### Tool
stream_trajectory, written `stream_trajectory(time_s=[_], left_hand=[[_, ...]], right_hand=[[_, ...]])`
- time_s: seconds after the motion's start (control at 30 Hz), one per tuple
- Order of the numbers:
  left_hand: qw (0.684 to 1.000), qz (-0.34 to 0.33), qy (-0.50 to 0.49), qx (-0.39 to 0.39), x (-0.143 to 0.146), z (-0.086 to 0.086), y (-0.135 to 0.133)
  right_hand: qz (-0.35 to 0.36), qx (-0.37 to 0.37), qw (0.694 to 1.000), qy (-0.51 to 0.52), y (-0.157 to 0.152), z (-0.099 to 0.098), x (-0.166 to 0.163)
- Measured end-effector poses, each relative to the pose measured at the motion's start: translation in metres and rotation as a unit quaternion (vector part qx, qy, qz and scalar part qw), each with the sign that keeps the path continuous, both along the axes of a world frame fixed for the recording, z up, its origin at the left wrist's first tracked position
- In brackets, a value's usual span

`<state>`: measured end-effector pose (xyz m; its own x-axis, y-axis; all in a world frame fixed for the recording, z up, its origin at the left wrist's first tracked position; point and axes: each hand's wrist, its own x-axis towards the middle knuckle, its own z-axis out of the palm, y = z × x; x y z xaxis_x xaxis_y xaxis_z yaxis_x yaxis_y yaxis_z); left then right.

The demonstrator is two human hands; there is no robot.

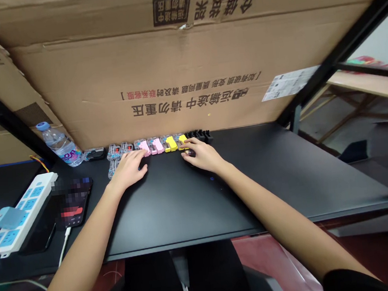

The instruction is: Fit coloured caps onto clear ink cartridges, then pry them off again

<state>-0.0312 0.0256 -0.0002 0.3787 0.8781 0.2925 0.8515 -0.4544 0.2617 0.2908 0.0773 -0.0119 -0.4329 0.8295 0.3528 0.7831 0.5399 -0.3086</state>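
My left hand (129, 169) rests on the black table with its fingers stretched out. Its fingertips reach the nearer of the pink plastic pieces (145, 148), and transparent plastic cases (114, 167) lie partly behind it. My right hand (202, 155) curls its thumb and fingers around a small dark piece (189, 153) with a yellowish mark, too small to name. Just beyond those fingers are two yellow plastic pieces (170, 144), part of a row along the cardboard. Several black plastic parts (200, 135) end that row, behind my right hand.
A large cardboard sheet (184, 62) walls off the table's back. To the left are a water bottle (62, 144), a white power strip (26, 211) with a plug, a phone (76, 201) on a cable and another dark slab. Black metal posts (331, 55) flank the table.
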Motion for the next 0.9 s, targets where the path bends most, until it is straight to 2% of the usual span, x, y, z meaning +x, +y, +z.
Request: stream_trajectory(time_s=[0.17,0.37,0.53,0.63,0.8,0.9], left_hand=[[1.000,-0.003,-0.011,-0.002,-0.001,0.004,-0.001],[1.000,-0.019,0.001,0.022,-0.002,0.000,0.000],[1.000,0.003,0.010,0.028,-0.002,-0.002,0.001],[1.000,-0.023,-0.001,0.017,-0.002,0.001,0.001],[0.996,-0.085,-0.006,0.014,0.004,0.009,-0.007],[0.996,-0.073,-0.002,0.042,0.010,0.012,-0.013]], right_hand=[[0.003,-0.001,1.000,0.001,0.002,-0.001,0.001],[0.013,0.005,1.000,0.009,0.002,-0.003,0.001],[0.049,0.039,0.996,0.069,-0.006,0.009,-0.003],[0.067,0.060,0.990,0.104,-0.012,0.017,-0.007],[0.088,0.021,0.993,0.073,-0.015,0.013,-0.010],[0.105,0.025,0.993,0.053,-0.015,0.010,-0.013]])
